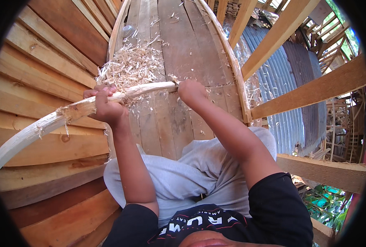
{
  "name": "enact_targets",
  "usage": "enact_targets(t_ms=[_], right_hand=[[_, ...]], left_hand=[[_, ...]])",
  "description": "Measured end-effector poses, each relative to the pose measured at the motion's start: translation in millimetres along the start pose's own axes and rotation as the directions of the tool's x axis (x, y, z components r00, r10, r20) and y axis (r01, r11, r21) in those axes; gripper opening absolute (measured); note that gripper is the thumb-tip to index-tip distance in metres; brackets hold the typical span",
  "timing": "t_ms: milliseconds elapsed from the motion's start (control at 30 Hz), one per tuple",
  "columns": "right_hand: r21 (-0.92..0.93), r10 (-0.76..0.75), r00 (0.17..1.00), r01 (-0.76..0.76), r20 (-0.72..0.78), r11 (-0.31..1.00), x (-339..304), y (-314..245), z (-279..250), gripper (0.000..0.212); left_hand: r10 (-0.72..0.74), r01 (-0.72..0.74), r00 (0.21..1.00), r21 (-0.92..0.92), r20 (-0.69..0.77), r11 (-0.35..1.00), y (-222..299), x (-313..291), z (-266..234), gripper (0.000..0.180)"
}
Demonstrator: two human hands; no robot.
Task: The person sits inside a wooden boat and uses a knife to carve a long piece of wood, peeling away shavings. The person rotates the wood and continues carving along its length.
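A long, pale, peeled wooden pole slants from the lower left up to the middle, its surface rough with loose curls of wood. My left hand is wrapped round it at mid-length. At the pole's right end my right hand is closed in a fist. A thin dark blade, apparently a knife, shows beside that fist, touching or very close to the pole's tip; its handle is hidden in my fingers. Wood shavings lie heaped just beyond the pole.
I sit cross-legged on a plank floor with curved edge rails. Stacked boards rise close on my left. Wooden posts and a beam stand on the right, with corrugated metal sheets beyond. A clear container lies near the shavings.
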State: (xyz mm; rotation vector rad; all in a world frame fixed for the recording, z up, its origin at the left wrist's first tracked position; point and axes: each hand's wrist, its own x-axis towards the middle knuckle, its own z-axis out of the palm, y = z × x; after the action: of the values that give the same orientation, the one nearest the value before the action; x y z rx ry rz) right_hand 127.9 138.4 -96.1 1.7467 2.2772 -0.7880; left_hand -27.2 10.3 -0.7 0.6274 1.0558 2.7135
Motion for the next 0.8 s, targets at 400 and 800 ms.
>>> enact_targets(t_ms=[400,800], right_hand=[[-0.104,-0.033,0.999,0.034,0.011,0.994,35.1,-9.7,-8.5,0.036],[-0.347,-0.237,0.972,0.219,-0.009,0.912,42.4,-3.7,-14.4,0.033]], left_hand=[[0.058,-0.055,0.997,0.083,-0.040,0.995,-2.4,0.4,4.4,0.024],[0.110,-0.103,0.990,0.083,-0.087,0.991,-3.5,-0.6,1.1,0.023]])
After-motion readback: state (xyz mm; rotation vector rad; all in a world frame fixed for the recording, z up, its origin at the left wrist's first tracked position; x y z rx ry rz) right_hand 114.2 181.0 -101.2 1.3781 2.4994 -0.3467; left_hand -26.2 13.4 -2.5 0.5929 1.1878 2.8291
